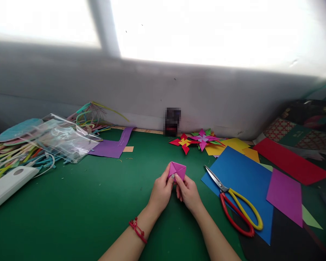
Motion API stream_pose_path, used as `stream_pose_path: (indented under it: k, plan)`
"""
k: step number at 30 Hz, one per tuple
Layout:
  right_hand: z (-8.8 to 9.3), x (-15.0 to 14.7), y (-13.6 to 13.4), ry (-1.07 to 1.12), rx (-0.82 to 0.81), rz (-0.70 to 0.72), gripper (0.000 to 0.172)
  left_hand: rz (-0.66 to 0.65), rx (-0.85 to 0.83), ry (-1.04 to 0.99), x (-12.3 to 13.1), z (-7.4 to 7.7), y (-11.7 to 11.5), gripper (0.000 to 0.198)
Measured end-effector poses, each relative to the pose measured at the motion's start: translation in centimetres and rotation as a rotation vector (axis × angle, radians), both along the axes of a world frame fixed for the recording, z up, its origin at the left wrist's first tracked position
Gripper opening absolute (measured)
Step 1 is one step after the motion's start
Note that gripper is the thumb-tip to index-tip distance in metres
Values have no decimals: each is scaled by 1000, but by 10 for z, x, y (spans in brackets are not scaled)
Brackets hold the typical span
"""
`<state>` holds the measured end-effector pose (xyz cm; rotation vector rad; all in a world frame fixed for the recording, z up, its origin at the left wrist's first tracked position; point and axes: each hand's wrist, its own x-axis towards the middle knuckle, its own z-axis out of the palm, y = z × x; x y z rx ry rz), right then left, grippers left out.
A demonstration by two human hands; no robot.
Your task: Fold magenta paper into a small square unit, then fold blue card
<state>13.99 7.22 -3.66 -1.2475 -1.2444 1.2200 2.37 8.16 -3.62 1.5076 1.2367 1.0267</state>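
Observation:
Between both hands, above the green table, is a small folded square of magenta paper (177, 169) with crease lines meeting near its middle. My left hand (162, 186) grips its left side, thumb pressed on the front face. On the lower right, my right hand (188, 190) pinches the paper, its thumb also near the centre; its other fingers are partly hidden behind. A red bead bracelet (137, 231) circles the left wrist. To the right, scissors (228, 192) with one red and one yellow handle rest on a blue paper sheet (239, 166).
Folded paper flowers (203, 138) lie near the wall. Purple (285, 197) and red paper (290, 159) sit at right. Cut purple paper (108, 148), a clear plastic bag (67, 139), many coloured strips (13, 156) and a white device (11, 185) occupy the left.

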Motion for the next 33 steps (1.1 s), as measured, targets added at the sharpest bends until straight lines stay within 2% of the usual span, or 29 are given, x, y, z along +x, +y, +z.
stream_pose_path:
  k: [9,13,19,21,26,30,33]
  plan:
    - [1,1,1,17,-9,28,32,7,-32,-57,-1,2,-2,49]
    - [5,1,0,73,-35,74,31,-30,-90,-208,-1,4,1,48]
    - [7,0,-2,41,-6,121,36,-123,-191,-443,1,6,9,31]
    - [6,1,-2,46,4,75,39,-123,-203,-456,1,6,10,30]
    - [6,2,0,79,3,-174,37,-138,-201,-429,3,6,8,28]
    - [7,2,0,80,24,-187,36,-124,-166,-344,4,5,7,32]
    - [6,2,0,125,16,-171,34,-178,-156,-258,3,5,7,42]
